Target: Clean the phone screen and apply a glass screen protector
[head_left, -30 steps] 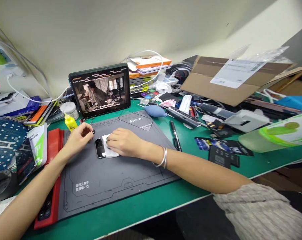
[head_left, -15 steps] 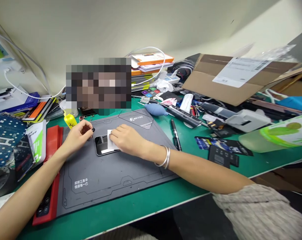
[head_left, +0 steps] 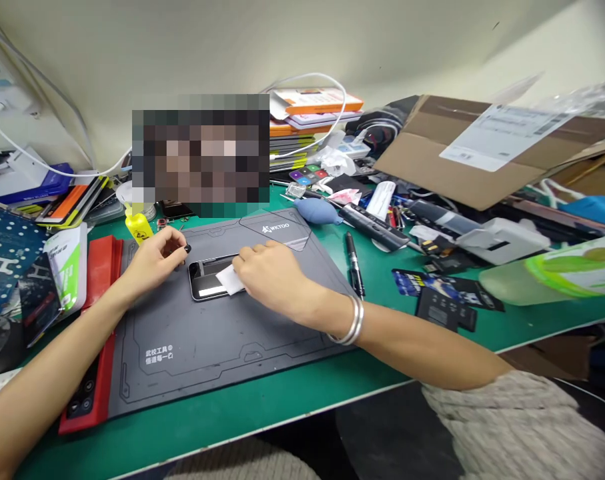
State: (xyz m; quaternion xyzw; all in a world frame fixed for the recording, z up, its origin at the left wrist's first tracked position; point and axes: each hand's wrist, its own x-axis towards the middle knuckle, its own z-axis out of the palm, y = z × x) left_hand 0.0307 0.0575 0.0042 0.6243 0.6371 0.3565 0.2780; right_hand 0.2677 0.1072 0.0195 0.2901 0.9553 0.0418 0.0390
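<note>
A phone [head_left: 201, 283] is lying flat on a gray mat [head_left: 207, 340], near the mat's middle. Its dark, shiny side is facing up, and a bright white strip is showing near its lower edge. A white cloth [head_left: 229, 279] is touching the top of the phone. The right hand [head_left: 272, 273] is pinching the cloth in its bent fingers and is hiding the phone's right end. Two silver bracelets [head_left: 355, 320] are hanging around the right wrist, and a knitted sleeve [head_left: 507, 420] is covering the arm farther back.

The left hand [head_left: 159, 257] is staying just beside the phone's left end, apart from it. Its fingers are curling toward the thumb, and a small black thing is showing at the tips. I cannot tell if this hand is holding anything.

A yellow bottle [head_left: 139, 228] is standing just behind the left hand. A long red case [head_left: 99, 280] is lying along the mat's left edge, partly behind the left arm. A black pen [head_left: 354, 267] is lying to the right of the mat, and a blue rubber bulb [head_left: 318, 211] is resting near the mat's back corner. The mat is lying on a green tabletop [head_left: 302, 400].

Farther back, a blurred block of squares is hiding something behind the mat. A pile of boxes [head_left: 322, 101] is sitting next to it. A big cardboard box [head_left: 447, 160] is leaning over the clutter at the back right.
</note>
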